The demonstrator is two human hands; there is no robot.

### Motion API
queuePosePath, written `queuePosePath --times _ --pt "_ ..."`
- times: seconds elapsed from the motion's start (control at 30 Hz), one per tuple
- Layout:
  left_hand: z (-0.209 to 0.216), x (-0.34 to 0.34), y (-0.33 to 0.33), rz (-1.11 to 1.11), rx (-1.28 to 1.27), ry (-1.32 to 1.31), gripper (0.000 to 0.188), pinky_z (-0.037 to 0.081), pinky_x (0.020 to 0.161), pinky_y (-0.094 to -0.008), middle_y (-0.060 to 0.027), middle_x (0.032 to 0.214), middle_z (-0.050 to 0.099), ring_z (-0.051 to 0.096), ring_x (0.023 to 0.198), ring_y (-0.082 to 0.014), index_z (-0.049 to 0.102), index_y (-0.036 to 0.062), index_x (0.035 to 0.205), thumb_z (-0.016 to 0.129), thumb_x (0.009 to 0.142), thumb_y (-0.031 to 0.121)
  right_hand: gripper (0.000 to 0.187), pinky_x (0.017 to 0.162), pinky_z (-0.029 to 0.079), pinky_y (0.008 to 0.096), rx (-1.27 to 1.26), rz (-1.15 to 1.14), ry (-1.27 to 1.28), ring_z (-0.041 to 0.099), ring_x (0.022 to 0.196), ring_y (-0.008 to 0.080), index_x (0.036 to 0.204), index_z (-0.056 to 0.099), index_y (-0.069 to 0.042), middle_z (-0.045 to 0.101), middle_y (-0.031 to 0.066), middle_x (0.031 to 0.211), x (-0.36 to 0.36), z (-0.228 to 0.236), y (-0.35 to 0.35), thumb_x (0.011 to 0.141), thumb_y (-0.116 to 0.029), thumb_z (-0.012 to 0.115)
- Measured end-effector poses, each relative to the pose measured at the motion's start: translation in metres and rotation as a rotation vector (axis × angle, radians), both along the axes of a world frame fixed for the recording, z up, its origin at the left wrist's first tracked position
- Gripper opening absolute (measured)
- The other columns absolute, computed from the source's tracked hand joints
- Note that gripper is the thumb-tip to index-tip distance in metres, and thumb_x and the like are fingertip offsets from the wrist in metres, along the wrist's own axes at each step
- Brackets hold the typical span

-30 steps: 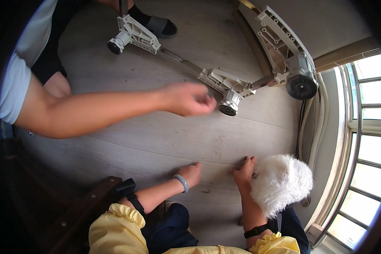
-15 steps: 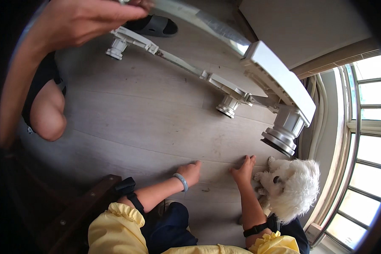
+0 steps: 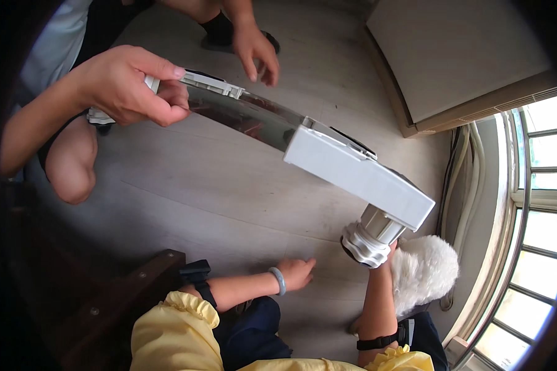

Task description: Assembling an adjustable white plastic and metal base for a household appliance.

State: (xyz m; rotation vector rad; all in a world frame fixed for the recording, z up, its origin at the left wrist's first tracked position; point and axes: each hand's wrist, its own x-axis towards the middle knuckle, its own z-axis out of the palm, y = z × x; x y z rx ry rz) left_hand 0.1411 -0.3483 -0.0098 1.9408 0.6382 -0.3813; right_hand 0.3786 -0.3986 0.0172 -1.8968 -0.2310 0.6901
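A white appliance stand (image 3: 353,176) with clear side panels and a round adjustable foot (image 3: 365,244) is held up, tilted, across the middle of the view. Another person's hand (image 3: 127,83) grips its far-left end, while that person's other hand (image 3: 257,52) hangs loose behind it. Over the floor, below the stand, is my left hand (image 3: 296,273), with a pale bangle on the wrist; its fingers are loosely curled around nothing visible. My right hand (image 3: 387,264) is mostly hidden behind the foot, so whether it touches or grips the foot cannot be made out.
A fluffy white dog (image 3: 427,272) is close beside my right forearm. A large pale cabinet-like box (image 3: 458,55) stands at the far right, near pipes (image 3: 470,179) and a barred window (image 3: 541,247). Dark wooden furniture (image 3: 127,294) lies to my left.
The other person has turned the stand and swung its near foot leftward and down, over my right hand. My left hand has shifted slightly right and nearer. The dog's head has turned away.
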Motion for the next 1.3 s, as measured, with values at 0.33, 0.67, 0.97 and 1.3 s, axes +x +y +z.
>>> queuePosePath --times 0.33,0.67,0.97,1.3 --pt "0.002 -0.014 -0.054 -0.18 -0.119 -0.175 0.022 0.047 0.063 -0.0505 -0.0171 0.076 0.063 0.063 0.074 -0.0388 0.052 0.0079 0.094 0.058 0.084 0.026 0.051 0.086 0.05 0.0361 0.33 -0.325 0.624 0.062 0.095 0.0245 0.116 0.058 -0.003 0.064 0.0129 0.107 -0.008 0.11 0.061 0.096 -0.048 0.044" --pt "0.051 -0.017 -0.081 -0.46 -0.329 -0.634 0.017 0.048 0.059 -0.0479 -0.0155 0.073 0.06 0.061 0.07 -0.0381 0.051 0.0057 0.084 0.056 0.082 0.021 0.044 0.089 0.044 0.0377 0.362 -0.125 0.483 0.059 0.097 0.0219 0.102 0.058 -0.004 0.063 0.0096 0.099 0.011 0.096 0.034 0.097 -0.046 0.046" --pt "0.056 -0.021 -0.08 -0.452 -0.309 -0.624 0.018 0.049 0.059 -0.048 -0.0138 0.074 0.061 0.061 0.07 -0.0366 0.052 0.0069 0.085 0.058 0.08 0.023 0.03 0.085 0.044 0.0365 0.224 -0.147 0.498 0.06 0.097 0.0211 0.1 0.058 -0.007 0.064 0.0078 0.096 -0.002 0.065 0.022 0.096 -0.035 0.051" --pt "0.071 -0.014 -0.067 -0.458 -0.25 -0.566 0.021 0.049 0.058 -0.0486 -0.0147 0.075 0.062 0.062 0.07 -0.0368 0.053 0.0066 0.09 0.058 0.082 0.025 0.05 0.088 0.044 0.0331 0.049 0.061 0.502 0.053 0.108 0.0168 0.125 0.047 -0.001 0.057 0.0085 0.119 -0.057 0.054 0.044 0.089 -0.029 0.066"
